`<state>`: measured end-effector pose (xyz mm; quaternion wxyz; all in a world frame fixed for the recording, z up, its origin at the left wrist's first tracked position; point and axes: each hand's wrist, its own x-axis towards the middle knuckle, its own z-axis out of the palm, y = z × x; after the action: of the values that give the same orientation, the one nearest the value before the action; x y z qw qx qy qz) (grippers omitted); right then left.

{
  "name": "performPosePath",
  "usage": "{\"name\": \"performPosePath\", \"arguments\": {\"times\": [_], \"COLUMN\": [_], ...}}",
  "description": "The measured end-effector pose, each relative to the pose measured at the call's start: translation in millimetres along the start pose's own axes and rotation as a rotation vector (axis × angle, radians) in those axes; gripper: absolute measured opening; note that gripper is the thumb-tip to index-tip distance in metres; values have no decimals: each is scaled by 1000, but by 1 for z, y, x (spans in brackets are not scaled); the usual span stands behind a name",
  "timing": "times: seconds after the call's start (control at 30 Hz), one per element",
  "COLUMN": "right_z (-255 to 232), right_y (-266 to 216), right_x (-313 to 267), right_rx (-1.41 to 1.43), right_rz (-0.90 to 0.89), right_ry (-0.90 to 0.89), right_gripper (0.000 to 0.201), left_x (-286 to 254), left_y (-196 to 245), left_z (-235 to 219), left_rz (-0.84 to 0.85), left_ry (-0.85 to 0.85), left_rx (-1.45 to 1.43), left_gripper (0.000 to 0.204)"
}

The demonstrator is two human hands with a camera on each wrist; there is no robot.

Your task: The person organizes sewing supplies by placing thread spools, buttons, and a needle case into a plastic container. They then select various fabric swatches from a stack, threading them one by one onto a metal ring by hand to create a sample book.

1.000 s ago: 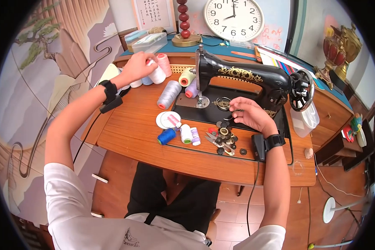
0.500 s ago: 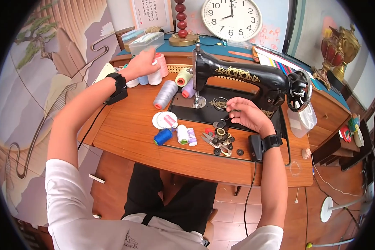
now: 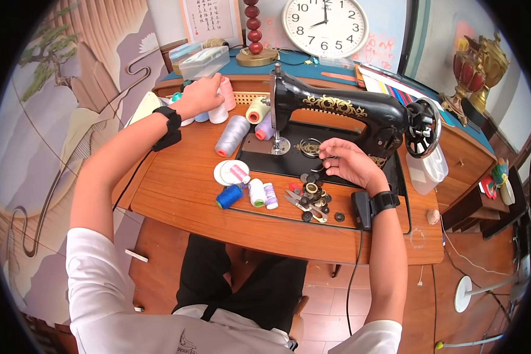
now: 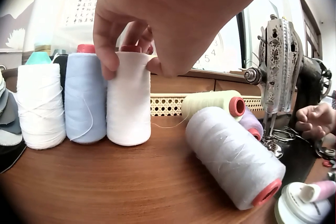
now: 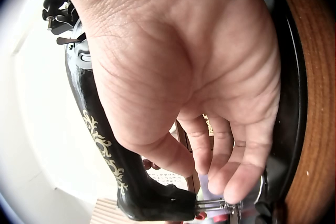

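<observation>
My left hand (image 3: 199, 98) pinches a white thread cone (image 4: 128, 106) near its top, with thumb and fingers on opposite sides. The cone stands upright, its base close over the wooden table in the left wrist view. Left of it stand a light blue thread cone (image 4: 85, 106) and a white thread cone with a teal top (image 4: 41, 108). A grey thread cone (image 3: 232, 134) lies on its side to the right. My right hand (image 3: 353, 164) hovers palm-in over the black sewing machine's bed, fingers loosely bent and holding nothing, close to silver rings (image 3: 310, 147).
The black sewing machine (image 3: 342, 106) occupies the table's right half. Scissors (image 3: 298, 202), several buttons (image 3: 314, 189) and small thread spools (image 3: 229, 196) lie at the front. Yellow (image 3: 257, 110) and pink (image 3: 228, 94) thread cones sit near the back. A clear box (image 3: 428, 168) stands at right.
My left hand has shifted slightly right and lower over the white cone, now covering more of it in the head view. The head view has drifted a little. My right hand keeps its pose.
</observation>
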<state>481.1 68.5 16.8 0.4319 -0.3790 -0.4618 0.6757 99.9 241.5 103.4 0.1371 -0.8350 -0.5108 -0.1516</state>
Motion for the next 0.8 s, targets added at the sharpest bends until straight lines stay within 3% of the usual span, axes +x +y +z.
{"name": "performPosePath", "arguments": {"times": [0.37,0.47,0.6,0.67,0.7,0.8], "right_z": [-2,-3,-3,-2,-1,-1], "right_y": [0,0,0,0,0,0], "right_x": [0,0,1,1,0,0], "right_rx": [11,0,-8,-11,-11,-1], "right_rz": [-6,2,4,-1,-5,-6], "right_ry": [-12,-12,-6,-1,2,-9], "right_gripper": [10,8,9,9,10,10], "left_x": [-1,0,-2,-6,-4,-4], "left_y": [19,30,50,63,64,69], "left_z": [-15,-18,-12,-10,0,11], "left_rz": [117,174,284,159,94,103], "left_ry": [64,121,14,-226,-262,-203], "left_rx": [286,207,-86,-251,-329,-274], "left_gripper": [48,39,25,36,49,58]}}
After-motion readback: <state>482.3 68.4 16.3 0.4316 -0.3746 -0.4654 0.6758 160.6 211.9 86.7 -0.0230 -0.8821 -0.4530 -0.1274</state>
